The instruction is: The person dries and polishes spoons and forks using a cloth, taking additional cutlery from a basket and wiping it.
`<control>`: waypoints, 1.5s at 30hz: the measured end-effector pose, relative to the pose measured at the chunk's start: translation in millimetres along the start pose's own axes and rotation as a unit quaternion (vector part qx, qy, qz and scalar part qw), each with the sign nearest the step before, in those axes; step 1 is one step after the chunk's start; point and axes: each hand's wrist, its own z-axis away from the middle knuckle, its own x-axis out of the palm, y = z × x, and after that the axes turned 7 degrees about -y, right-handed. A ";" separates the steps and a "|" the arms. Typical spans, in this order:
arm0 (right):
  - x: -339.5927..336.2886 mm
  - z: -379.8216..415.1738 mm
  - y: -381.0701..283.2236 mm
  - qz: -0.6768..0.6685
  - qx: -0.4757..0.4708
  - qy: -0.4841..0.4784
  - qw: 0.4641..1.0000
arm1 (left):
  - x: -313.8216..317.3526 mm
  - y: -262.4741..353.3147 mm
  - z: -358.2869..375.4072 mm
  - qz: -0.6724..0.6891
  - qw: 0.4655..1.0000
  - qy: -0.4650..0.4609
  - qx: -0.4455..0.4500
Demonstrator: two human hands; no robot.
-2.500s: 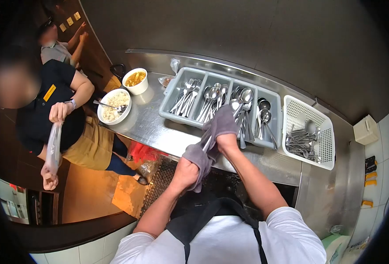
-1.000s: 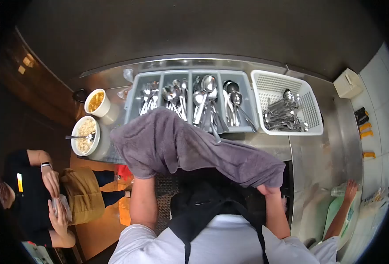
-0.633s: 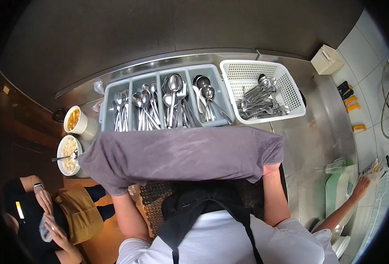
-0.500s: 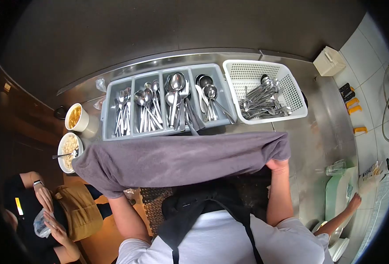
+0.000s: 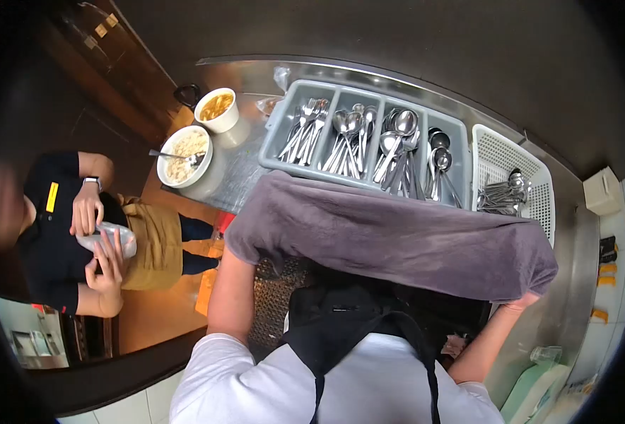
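The person held 1 gray towel [image 5: 390, 237] stretched wide between both hands, in front of the chest. The left hand [image 5: 245, 247] was under the left end of the towel and fully covered by it, so I cannot tell how the fingers were closed. Of the right hand [image 5: 521, 302] only a small part showed below the right end of the towel; it seemed to grip the edge, but the fingers were mostly hidden.

Just beyond the towel, on the steel counter [image 5: 245, 169], stood 1 gray cutlery tray [image 5: 273, 138] with 4 compartments, filled with forks and spoons. The towel covered the near edge of this tray. Beyond the right hand stood 1 white basket [image 5: 496, 155] with more cutlery in it, too many pieces to count.

Beyond the left hand and further to the left stood 2 white bowls: 1 bowl of rice [image 5: 184, 154] with a spoon in it, and 1 bowl of soup [image 5: 217, 109] behind it.

Far to the left of the left hand, another person in a black shirt [image 5: 51, 212] held 1 plastic bag [image 5: 107, 239] with 2 hands.
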 end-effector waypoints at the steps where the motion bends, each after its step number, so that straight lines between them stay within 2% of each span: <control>1: -2.2 -0.1 -3.1 0.007 -0.021 -0.005 1.000 | 4.3 -9.3 2.5 0.023 0.999 0.014 -0.022; 2: 0.1 1.4 -5.1 0.029 -0.037 -0.015 0.999 | 7.5 -14.7 5.8 0.044 0.998 0.026 -0.043; 3: -18.0 -9.7 -10.1 0.159 -0.120 -0.045 0.979 | 8.1 -20.6 8.6 0.040 0.998 -0.009 -0.041; 4: -41.9 -24.6 -17.9 0.289 -0.195 -0.082 0.934 | 6.2 -17.8 8.9 0.036 0.998 -0.046 -0.038; 5: -48.5 -29.5 -22.1 0.402 -0.278 -0.097 0.867 | 4.7 -16.3 9.1 0.031 0.996 -0.082 -0.034; 6: -49.9 -38.3 -35.6 0.428 -0.323 -0.068 0.842 | 3.2 -19.7 13.7 0.023 0.993 -0.108 -0.045; 8: 17.9 -19.9 -51.3 0.432 -0.368 -0.047 0.822 | -8.8 -41.3 28.6 -0.020 0.982 -0.179 -0.063; 9: 50.0 -7.0 -56.6 0.439 -0.387 -0.066 0.808 | -17.9 -55.8 34.4 -0.055 0.970 -0.225 -0.069; 11: 117.2 35.7 -58.3 0.467 -0.409 -0.147 0.770 | -43.6 -95.5 35.8 -0.183 0.916 -0.349 -0.078; 13: 178.2 89.7 -41.6 0.515 -0.400 -0.298 0.697 | -54.1 -1.5 36.2 -0.196 0.912 -0.255 -0.255; 14: 204.7 115.3 -27.1 0.541 -0.380 -0.405 0.632 | -47.6 15.5 45.9 -0.017 0.953 -0.204 -0.223; 15: 228.0 140.2 -6.7 0.556 -0.352 -0.516 0.549 | -41.0 32.6 55.9 0.166 0.955 -0.164 -0.181; 16: 247.5 162.7 19.1 0.554 -0.321 -0.612 0.465 | -25.7 47.7 61.1 0.261 0.946 -0.166 -0.102; 18: 267.0 199.8 87.9 0.529 -0.273 -0.728 0.340 | 17.7 63.9 46.0 0.216 0.960 -0.171 0.055; 20: 274.2 219.2 151.5 0.523 -0.233 -0.765 0.293 | 51.2 53.8 31.1 0.143 0.970 -0.151 0.126; 22: 278.3 207.9 188.8 0.528 -0.177 -0.762 0.330 | 67.2 38.1 25.1 0.111 0.971 -0.143 0.154; 23: 284.1 202.3 197.0 0.480 -0.179 -0.768 0.385 | 70.4 34.3 25.6 0.110 0.970 -0.141 0.167; 25: 290.0 195.7 176.2 0.618 0.033 -0.652 0.438 | 70.4 23.3 31.7 0.072 0.968 -0.134 0.200; 26: 277.0 188.3 176.8 0.597 0.090 -0.642 0.472 | 66.8 20.6 34.6 0.034 0.966 -0.131 0.218; 27: 252.3 178.3 181.6 0.574 0.144 -0.629 0.504 | 60.1 20.5 37.8 -0.136 0.958 -0.128 0.219; 28: 220.9 168.3 189.0 0.549 0.196 -0.613 0.533 | 54.1 23.4 39.2 -0.303 0.921 -0.120 0.213; 29: 165.4 160.5 207.1 0.490 0.105 -0.661 0.559 | 45.5 31.1 38.2 -0.461 0.858 -0.105 0.200; 30: 141.0 171.2 203.0 0.491 0.157 -0.659 0.547 | 18.7 68.2 30.0 -0.318 0.908 -0.257 0.095; 31: 93.5 167.9 223.1 0.468 0.145 -0.673 0.554 | 18.1 46.4 37.4 -0.388 0.890 -0.194 0.139; 32: 80.3 182.3 223.8 0.343 0.361 -0.568 0.655 | 21.1 7.8 50.0 -0.453 0.863 -0.132 0.183; 34: 74.9 170.4 211.3 0.407 0.306 -0.544 0.667 | 15.6 -15.8 66.5 -0.204 0.964 -0.074 0.156; 35: 78.4 168.5 204.2 0.435 0.278 -0.526 0.676 | 9.9 -14.0 70.0 0.126 0.987 -0.074 0.059; 36: 87.0 167.1 197.7 0.439 0.193 -0.506 0.717 | 1.3 -16.8 72.8 0.212 0.974 -0.077 0.014; 37: 96.6 164.2 189.1 0.415 0.165 -0.490 0.749 | -7.2 -19.6 75.5 0.297 0.952 -0.071 -0.031; 39: 122.5 159.8 169.0 0.431 0.051 -0.488 0.757 | -21.3 -19.4 73.1 0.288 0.951 -0.095 -0.065; 41: 137.7 155.9 160.9 0.383 0.082 -0.469 0.792 | -29.6 -18.6 57.3 0.220 0.967 -0.114 -0.058; 42: 142.8 161.7 164.9 0.286 0.139 -0.436 0.842 | -32.1 -17.7 49.0 0.188 0.974 -0.118 -0.052; 44: 154.0 186.5 166.7 0.362 0.012 -0.556 0.748 | -40.9 -13.8 34.9 0.118 0.985 -0.117 -0.040; 45: 145.4 189.7 171.6 0.421 0.000 -0.587 0.691 | -47.3 -10.4 28.4 0.084 0.990 -0.111 -0.033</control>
